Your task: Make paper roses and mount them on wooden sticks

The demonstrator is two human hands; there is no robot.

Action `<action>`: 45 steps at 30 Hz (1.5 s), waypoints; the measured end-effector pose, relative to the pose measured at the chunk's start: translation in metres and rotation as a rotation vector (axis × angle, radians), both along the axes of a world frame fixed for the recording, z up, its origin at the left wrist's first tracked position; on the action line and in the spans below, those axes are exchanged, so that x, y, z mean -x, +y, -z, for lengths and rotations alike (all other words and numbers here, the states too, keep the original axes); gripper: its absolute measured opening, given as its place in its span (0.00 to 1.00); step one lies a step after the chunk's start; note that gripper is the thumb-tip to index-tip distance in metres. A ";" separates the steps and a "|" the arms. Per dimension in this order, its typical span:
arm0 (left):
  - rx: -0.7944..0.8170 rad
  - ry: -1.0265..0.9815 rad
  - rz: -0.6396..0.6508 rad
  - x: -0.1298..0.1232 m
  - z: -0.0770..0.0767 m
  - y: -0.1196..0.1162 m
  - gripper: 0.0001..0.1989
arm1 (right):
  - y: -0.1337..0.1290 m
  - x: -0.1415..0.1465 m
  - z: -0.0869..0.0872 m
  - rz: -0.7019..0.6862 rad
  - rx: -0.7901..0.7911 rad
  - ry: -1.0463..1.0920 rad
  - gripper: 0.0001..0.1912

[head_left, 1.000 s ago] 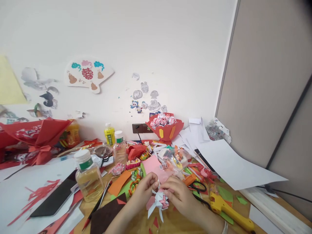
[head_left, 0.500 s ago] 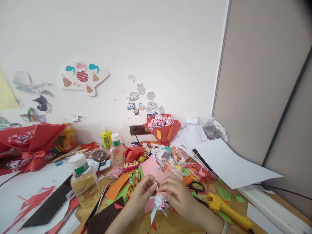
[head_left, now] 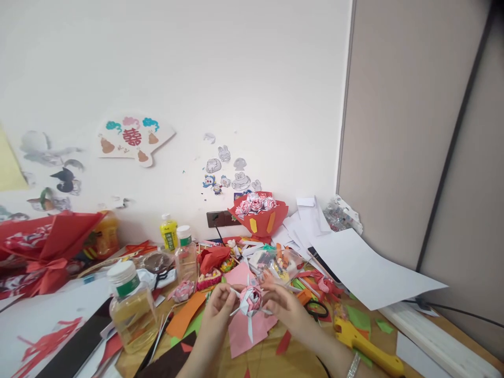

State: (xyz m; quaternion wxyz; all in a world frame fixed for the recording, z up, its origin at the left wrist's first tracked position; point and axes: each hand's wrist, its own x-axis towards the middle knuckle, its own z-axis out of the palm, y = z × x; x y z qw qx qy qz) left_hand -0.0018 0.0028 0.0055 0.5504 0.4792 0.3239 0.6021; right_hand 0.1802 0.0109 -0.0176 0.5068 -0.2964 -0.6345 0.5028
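Between my two hands is a folded paper flower [head_left: 251,300], pink in the middle with white pointed strips sticking out around it. My left hand [head_left: 219,310] pinches a white strip on its left side between thumb and fingers. On the other side, my right hand [head_left: 284,308] has its fingers closed at the flower's right edge. The flower faces up toward me, held above a pink paper sheet [head_left: 246,336] on the table.
A yellow glue gun [head_left: 368,346] and black-handled scissors [head_left: 318,310] lie to the right. Left stands a clear jar [head_left: 132,310] of yellowish liquid. At the wall is a red-wrapped paper bouquet [head_left: 260,215]. Colored scraps and a white sheet [head_left: 374,268] cover much of the table.
The flower has turned so its pink centre faces me, and it is raised slightly. My hands have moved apart to its two sides. The view has tilted up and turned a little right.
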 end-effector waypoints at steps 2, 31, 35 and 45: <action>0.007 0.008 -0.015 -0.001 0.001 0.001 0.18 | 0.002 0.003 0.003 0.023 0.026 0.075 0.27; -0.683 0.897 -0.335 0.003 0.021 0.002 0.17 | -0.001 0.006 0.004 0.062 -0.052 0.040 0.24; -0.691 0.975 -0.354 0.001 0.022 -0.001 0.16 | 0.000 0.008 0.011 0.067 -0.055 0.054 0.25; -0.800 1.047 -0.549 0.002 0.036 0.001 0.18 | -0.011 0.002 0.004 0.241 -0.291 -0.219 0.20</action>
